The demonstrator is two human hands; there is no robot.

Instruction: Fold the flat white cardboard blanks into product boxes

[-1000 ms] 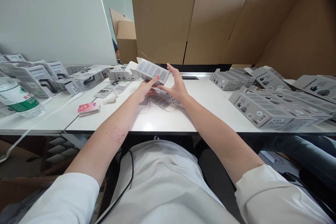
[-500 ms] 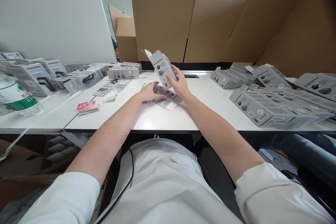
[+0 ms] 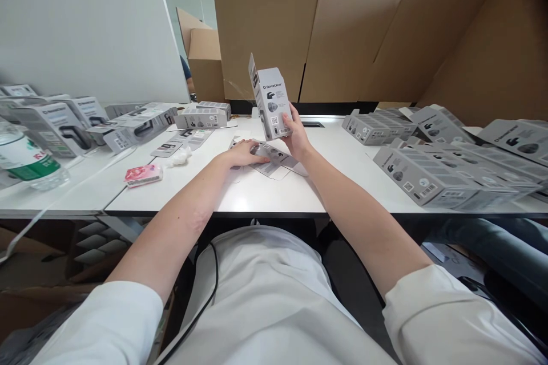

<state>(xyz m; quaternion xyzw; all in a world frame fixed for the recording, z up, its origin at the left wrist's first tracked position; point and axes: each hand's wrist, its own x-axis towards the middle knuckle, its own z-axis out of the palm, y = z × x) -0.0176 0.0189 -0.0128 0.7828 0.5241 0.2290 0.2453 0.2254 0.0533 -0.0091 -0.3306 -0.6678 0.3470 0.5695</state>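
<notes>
My right hand (image 3: 296, 136) grips the lower end of a small grey product box (image 3: 271, 101) and holds it upright above the white table (image 3: 274, 191), its top flap open. My left hand (image 3: 243, 154) lies flat, fingers stretched out, on a stack of flattened grey box blanks (image 3: 277, 159) in the middle of the table. The two hands are close together, the upright box just behind the blanks.
Folded grey boxes lie in rows at the right (image 3: 422, 179) and in a pile at the left (image 3: 128, 125). A water bottle (image 3: 23, 159) stands at far left, near a pink packet (image 3: 143, 174) and a tissue wad (image 3: 180, 157). Large cardboard sheets (image 3: 363, 28) rise behind the table.
The box, held low and tilted by both hands a second ago, is now raised upright in my right hand alone. My left hand dropped flat onto the blanks.
</notes>
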